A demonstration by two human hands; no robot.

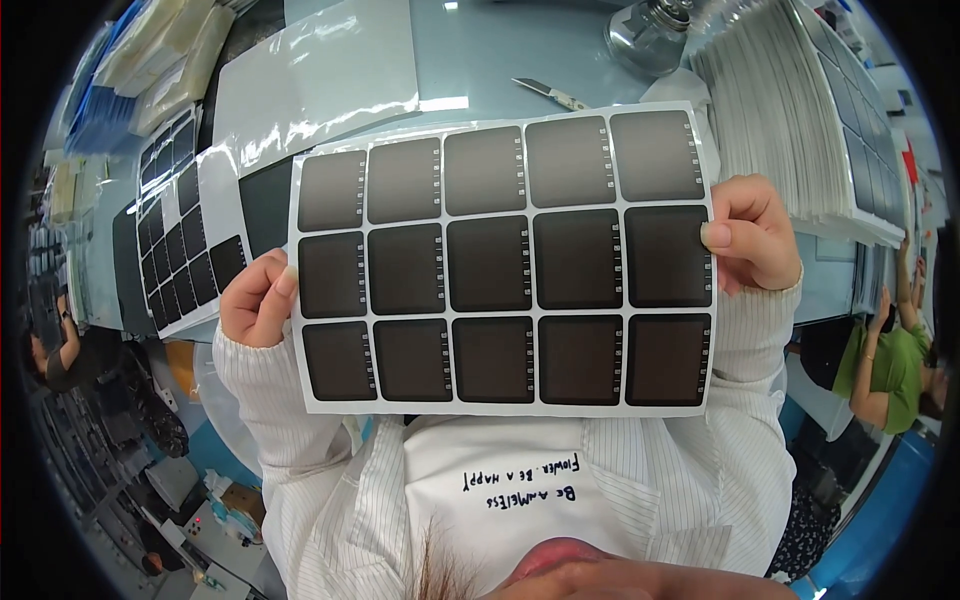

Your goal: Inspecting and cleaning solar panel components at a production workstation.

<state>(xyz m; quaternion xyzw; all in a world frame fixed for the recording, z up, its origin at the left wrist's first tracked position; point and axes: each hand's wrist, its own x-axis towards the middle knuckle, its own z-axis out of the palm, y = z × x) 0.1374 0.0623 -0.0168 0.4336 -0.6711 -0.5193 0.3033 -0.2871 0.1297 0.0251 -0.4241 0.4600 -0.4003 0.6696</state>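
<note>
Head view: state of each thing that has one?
Sheet: held by both side edges, grid of dark panels complete
Left hand: closed on the sheet's left edge
Right hand: pinching the right edge, thumb on top
Knife: lying down, blade exposed
Jar: upright, contents unclear
Stack: piled high
White sheet: lying down, shiny with reflected light

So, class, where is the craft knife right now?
In the head view, the craft knife lies on the table, just right of upper centre, beyond the top edge of the dark-panelled sheet and left of the clear bottle.
</note>
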